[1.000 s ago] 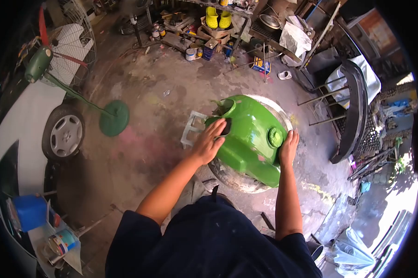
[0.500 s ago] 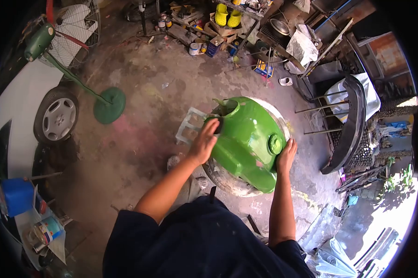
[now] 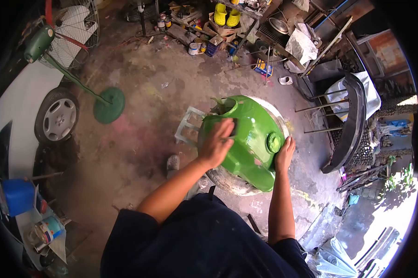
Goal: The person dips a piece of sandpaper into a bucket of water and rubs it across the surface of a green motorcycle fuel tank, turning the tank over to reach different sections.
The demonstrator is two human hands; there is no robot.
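A glossy green painted tank-like shell (image 3: pixel 248 123) with a round cap (image 3: pixel 274 142) rests on a round, pale-rimmed support (image 3: pixel 232 184). My left hand (image 3: pixel 217 144) lies on the shell's left part, its fingers pressed together over a small dark pad (image 3: pixel 233 127). The left fingers are slightly blurred. Against the shell's right edge, beside the cap, rests my right hand (image 3: pixel 284 155), its palm along the side and fingers extended.
A green fan base (image 3: pixel 109 105) stands left, near a white car (image 3: pixel 21 106). At right lies a black curved bumper (image 3: pixel 355 125) on a metal stand. Cans, boxes and yellow clogs (image 3: pixel 226 17) are at the back. A pale metal frame (image 3: pixel 189 125) lies beside the shell.
My left hand has slid right and inward over the green shell with the dark pad. My right hand remains at the right edge almost unmoved.
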